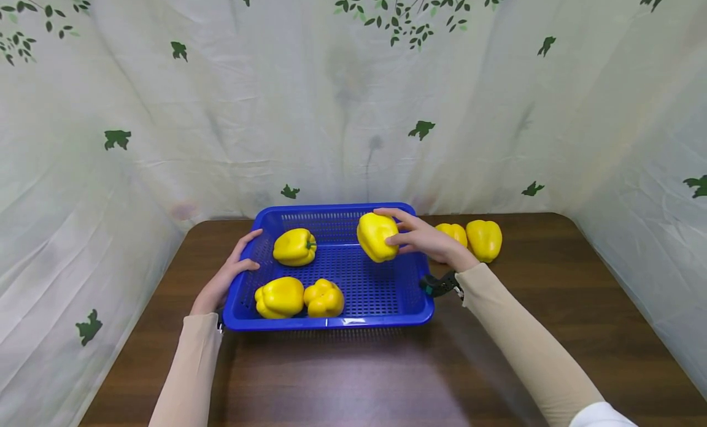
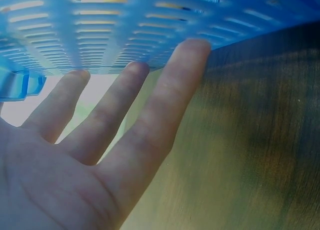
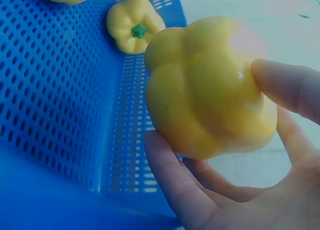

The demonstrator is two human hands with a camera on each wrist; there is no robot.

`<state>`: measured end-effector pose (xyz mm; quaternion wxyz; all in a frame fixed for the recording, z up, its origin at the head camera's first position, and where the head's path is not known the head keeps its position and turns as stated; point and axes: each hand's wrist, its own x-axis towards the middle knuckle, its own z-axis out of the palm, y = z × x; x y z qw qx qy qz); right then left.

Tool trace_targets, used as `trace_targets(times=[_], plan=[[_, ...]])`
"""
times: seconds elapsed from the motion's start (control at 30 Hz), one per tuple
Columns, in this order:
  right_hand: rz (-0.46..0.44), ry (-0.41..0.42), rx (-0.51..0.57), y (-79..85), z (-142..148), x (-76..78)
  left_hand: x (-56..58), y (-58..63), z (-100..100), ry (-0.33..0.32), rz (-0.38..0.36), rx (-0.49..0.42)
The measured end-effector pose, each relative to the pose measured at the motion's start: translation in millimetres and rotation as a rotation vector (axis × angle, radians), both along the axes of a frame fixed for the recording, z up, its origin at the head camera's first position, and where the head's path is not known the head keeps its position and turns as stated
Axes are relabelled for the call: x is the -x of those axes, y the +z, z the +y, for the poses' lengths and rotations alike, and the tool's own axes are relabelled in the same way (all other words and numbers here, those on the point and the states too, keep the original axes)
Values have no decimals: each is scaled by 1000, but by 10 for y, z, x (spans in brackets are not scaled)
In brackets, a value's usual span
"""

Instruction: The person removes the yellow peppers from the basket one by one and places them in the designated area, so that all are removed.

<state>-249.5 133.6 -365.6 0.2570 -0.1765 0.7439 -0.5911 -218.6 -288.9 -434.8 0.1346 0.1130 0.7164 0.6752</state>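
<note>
A blue plastic basket (image 1: 331, 322) with slotted walls stands over the brown table. My left hand (image 1: 223, 280) holds its left side, thumb and a finger over the rim. In the left wrist view, three fairly straight fingers (image 2: 165, 95) of that hand reach up to the slotted blue plastic. My right hand (image 1: 422, 237) grips a yellow bell pepper (image 1: 375, 237) above the right part of the basket, fingers and thumb spread around it. Inside the basket lie three more yellow peppers: one at the back left (image 1: 293, 247), two along the front (image 1: 278, 297).
On the brown table (image 1: 342, 378), right of the basket, two yellow peppers (image 1: 484, 240) sit side by side, one partly behind my right hand. A pale curtain (image 1: 309, 108) with green leaf prints hangs behind the table and at both sides.
</note>
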Motion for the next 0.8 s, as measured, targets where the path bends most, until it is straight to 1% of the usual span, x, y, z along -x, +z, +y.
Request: trace_targets(times=[0.07,0.13,0.2,0.3,0.5,0.6,0.73,0.8], plan=[[1,0,3,10,29,-9,-22,8,-10,-6,-25,18],[6,-3,2,19,62,-15,-25,7,-14,-9,-25,21],[11,-5,3,29,95,-20,-23,1,-13,-10,-22,19],[19,-9,9,44,147,-26,9,-16,-2,-4,24,-5],[21,-19,56,53,251,-26,9,-12,0,6,19,-7],[27,-25,76,62,311,-30,-28,5,-10,-6,-27,15],[57,-39,54,84,408,-47,-76,22,-23,-20,-86,46],[72,-45,42,92,460,-55,-84,27,-23,-22,-87,46]])
